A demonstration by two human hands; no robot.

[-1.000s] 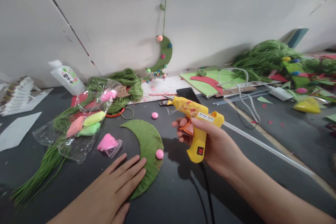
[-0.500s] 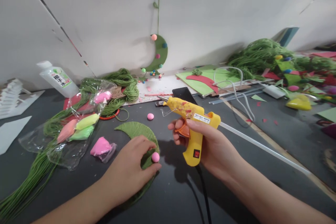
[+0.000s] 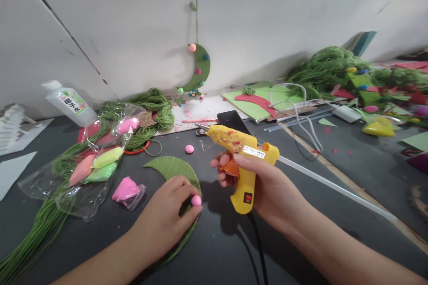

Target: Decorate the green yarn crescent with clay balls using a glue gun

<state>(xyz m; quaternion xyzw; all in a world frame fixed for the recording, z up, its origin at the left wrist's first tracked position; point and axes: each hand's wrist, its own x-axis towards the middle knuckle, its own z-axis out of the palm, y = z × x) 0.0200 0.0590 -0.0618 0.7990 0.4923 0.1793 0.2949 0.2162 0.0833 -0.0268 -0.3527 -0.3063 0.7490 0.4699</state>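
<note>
Head view, left hand: the left hand (image 3: 163,222) lies on the green yarn-wrapped crescent (image 3: 177,170), fingers pinched together on a small pink ball (image 3: 196,200) at the crescent's right edge, apparently to seat the ball against the yarn while the palm pins the crescent flat.
Head view, right hand: the right hand (image 3: 264,187) is clamped round the grip of a yellow hot glue gun (image 3: 241,151), 1 finger on the orange trigger; the nozzle points left and away, held clear above the table, likely to keep the hot tip off the work.
Glue stick and cord: a clear glue stick (image 3: 334,187) juts from the gun's back to the right; the black cord (image 3: 257,249) drops toward the viewer.
Crescent position: flat on the dark table (image 3: 368,164), just in front of the person, between both hands.
Nearby: a second pink ball (image 3: 189,148) lies loose beyond the crescent; a plastic bag of coloured clay (image 3: 96,164) and a pink clay packet (image 3: 126,189) sit left, over green cord bundles (image 3: 157,107).
Back: a finished crescent ornament (image 3: 200,67) hangs on the wall; a white bottle (image 3: 68,102) leans at left.
</note>
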